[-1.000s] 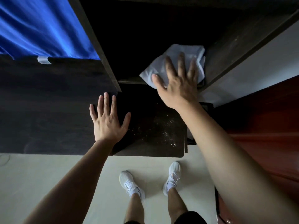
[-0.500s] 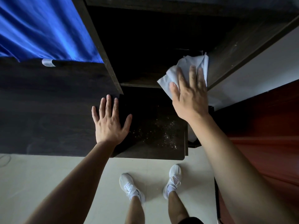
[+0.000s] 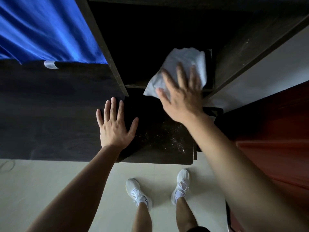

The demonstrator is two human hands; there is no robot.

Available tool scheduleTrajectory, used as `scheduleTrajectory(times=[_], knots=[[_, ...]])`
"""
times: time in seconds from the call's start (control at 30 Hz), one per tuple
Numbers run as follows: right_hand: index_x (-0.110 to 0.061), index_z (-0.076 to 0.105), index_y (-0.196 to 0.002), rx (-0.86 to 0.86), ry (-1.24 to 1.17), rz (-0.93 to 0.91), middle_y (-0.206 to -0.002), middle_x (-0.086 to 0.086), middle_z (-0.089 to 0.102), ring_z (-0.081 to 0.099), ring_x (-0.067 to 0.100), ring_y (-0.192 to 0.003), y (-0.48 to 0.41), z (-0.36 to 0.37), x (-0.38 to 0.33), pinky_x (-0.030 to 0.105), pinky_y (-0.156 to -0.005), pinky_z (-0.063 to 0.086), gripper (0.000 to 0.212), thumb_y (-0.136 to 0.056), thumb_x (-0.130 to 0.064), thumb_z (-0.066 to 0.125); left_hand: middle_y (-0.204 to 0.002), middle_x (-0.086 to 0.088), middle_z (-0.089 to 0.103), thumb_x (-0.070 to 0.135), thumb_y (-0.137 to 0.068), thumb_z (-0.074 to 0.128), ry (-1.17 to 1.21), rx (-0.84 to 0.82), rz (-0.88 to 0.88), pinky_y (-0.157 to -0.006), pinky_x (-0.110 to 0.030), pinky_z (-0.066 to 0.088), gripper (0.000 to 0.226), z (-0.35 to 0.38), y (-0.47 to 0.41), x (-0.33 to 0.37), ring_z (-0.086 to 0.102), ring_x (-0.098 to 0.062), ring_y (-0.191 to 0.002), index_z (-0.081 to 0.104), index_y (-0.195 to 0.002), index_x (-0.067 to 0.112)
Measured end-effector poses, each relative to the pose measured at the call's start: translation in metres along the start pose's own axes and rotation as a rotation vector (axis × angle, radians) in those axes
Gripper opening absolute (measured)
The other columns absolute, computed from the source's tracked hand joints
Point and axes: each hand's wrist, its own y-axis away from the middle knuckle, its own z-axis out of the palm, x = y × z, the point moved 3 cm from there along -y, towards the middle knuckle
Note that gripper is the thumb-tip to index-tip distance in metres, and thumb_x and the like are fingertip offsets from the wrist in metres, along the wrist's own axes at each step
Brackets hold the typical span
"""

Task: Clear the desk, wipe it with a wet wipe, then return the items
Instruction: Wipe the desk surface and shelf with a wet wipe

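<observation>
While the person leans over a dark wooden counter (image 3: 50, 114), seen from above, the right hand (image 3: 182, 99) presses a white wet wipe (image 3: 184, 59) flat against the surface in the upper middle of the frame, at the mouth of a shadowed shelf recess (image 3: 142, 39). Its fingers (image 3: 181, 72) are straight and spread wide over the wipe, not curled round it, probably so the whole palm bears down. The hand is blurred, which suggests a wiping stroke.

At centre left, the left hand (image 3: 115, 128) lies palm down on the counter, holding nothing, fingers (image 3: 113, 106) straight and fanned, apparently bracing the body for the reach. Pale specks (image 3: 167, 136) dot the dark wood below the right hand, so that patch looks not yet wiped.

Blue fabric (image 3: 41, 27) fills the upper left, with a strip of pale tape (image 3: 51, 64) at its lower edge. A reddish-brown panel (image 3: 275, 131) stands at the right. Along the bottom, the pale floor (image 3: 50, 181) shows the person's white shoes (image 3: 138, 191).
</observation>
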Motion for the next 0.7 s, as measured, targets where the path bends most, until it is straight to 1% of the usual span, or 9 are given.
scheduleTrajectory(times=[0.07, 0.17, 0.23, 0.3, 0.4, 0.43, 0.5, 0.6, 0.7], knots=[[-0.044, 0.014, -0.158, -0.022, -0.062, 0.119, -0.170, 0.008, -0.001, -0.006, 0.042, -0.153, -0.009, -0.008, 0.024, 0.056, -0.122, 0.001, 0.073, -0.094, -0.078, 0.018, -0.165, -0.010, 0.015, 0.067, -0.094, 0.032, -0.003, -0.004, -0.003, -0.122, -0.055, 0.003, 0.080, -0.001, 0.001, 0.000, 0.006, -0.025, -0.153, 0.024, -0.155, 0.016], [-0.040, 0.009, -0.159, -0.027, -0.102, 0.259, -0.168, 0.015, -0.006, -0.002, 0.044, -0.153, -0.036, -0.012, 0.027, 0.058, -0.121, 0.002, 0.076, -0.094, -0.076, 0.022, -0.165, -0.010, 0.016, 0.067, -0.094, 0.030, -0.006, -0.010, -0.008, -0.122, -0.054, 0.003, 0.080, -0.001, -0.001, 0.000, 0.006, -0.025, -0.153, 0.024, -0.155, 0.017], [-0.037, 0.019, -0.159, -0.027, -0.114, 0.309, -0.167, 0.020, -0.003, -0.005, 0.048, -0.152, -0.054, -0.008, -0.001, 0.060, -0.122, -0.003, 0.072, -0.096, -0.069, 0.031, -0.165, -0.010, 0.016, 0.067, -0.094, 0.029, -0.003, -0.012, -0.015, -0.122, -0.054, 0.002, 0.079, -0.001, -0.001, 0.000, 0.006, -0.025, -0.153, 0.025, -0.155, 0.016], [-0.037, 0.034, -0.154, -0.050, -0.053, 0.169, -0.167, 0.021, 0.008, -0.003, 0.049, -0.151, -0.061, -0.002, -0.044, 0.059, -0.122, -0.005, 0.061, -0.098, -0.061, 0.035, -0.165, -0.009, 0.016, 0.066, -0.093, 0.030, -0.001, -0.015, -0.017, -0.122, -0.054, 0.003, 0.079, -0.001, -0.001, 0.001, 0.006, -0.025, -0.153, 0.026, -0.155, 0.016], [-0.036, 0.055, -0.141, -0.095, 0.062, -0.092, -0.159, 0.016, 0.036, 0.009, 0.048, -0.150, -0.048, 0.006, -0.090, 0.058, -0.123, -0.002, 0.050, -0.100, -0.053, 0.033, -0.165, -0.009, 0.015, 0.064, -0.093, 0.032, 0.006, -0.013, -0.018, -0.122, -0.053, 0.002, 0.078, -0.002, 0.000, 0.001, 0.006, -0.024, -0.153, 0.026, -0.155, 0.017], [-0.037, 0.055, -0.140, -0.090, 0.077, -0.143, -0.158, 0.013, 0.038, 0.009, 0.048, -0.150, -0.042, 0.007, -0.091, 0.057, -0.123, -0.001, 0.049, -0.100, -0.052, 0.032, -0.165, -0.008, 0.015, 0.064, -0.093, 0.032, 0.007, -0.010, -0.018, -0.122, -0.053, 0.002, 0.078, -0.002, 0.000, 0.000, 0.006, -0.024, -0.153, 0.026, -0.155, 0.017], [-0.043, 0.044, -0.147, -0.044, 0.062, -0.192, -0.164, 0.010, 0.029, 0.005, 0.048, -0.151, -0.036, 0.003, -0.076, 0.055, -0.123, 0.002, 0.049, -0.101, -0.051, 0.030, -0.165, -0.009, 0.016, 0.064, -0.093, 0.032, 0.011, -0.002, -0.015, -0.122, -0.053, 0.002, 0.078, -0.002, 0.000, 0.000, 0.006, -0.024, -0.153, 0.027, -0.155, 0.017], [-0.044, 0.028, -0.155, 0.012, 0.029, -0.059, -0.166, 0.014, 0.021, 0.003, 0.046, -0.152, -0.035, -0.003, -0.029, 0.052, -0.123, 0.002, 0.057, -0.101, -0.062, 0.030, -0.165, -0.008, 0.016, 0.065, -0.094, 0.032, 0.008, -0.004, -0.013, -0.122, -0.054, 0.002, 0.078, -0.002, -0.001, 0.001, 0.006, -0.024, -0.153, 0.027, -0.154, 0.017], [-0.040, 0.019, -0.158, -0.022, 0.034, 0.068, -0.168, 0.014, 0.013, -0.002, 0.047, -0.152, -0.044, -0.004, -0.008, 0.056, -0.123, -0.001, 0.075, -0.093, -0.075, 0.027, -0.165, -0.008, 0.014, 0.066, -0.094, 0.030, 0.007, -0.014, -0.013, -0.122, -0.054, 0.001, 0.078, -0.003, -0.001, 0.001, 0.004, -0.024, -0.153, 0.025, -0.155, 0.018]])
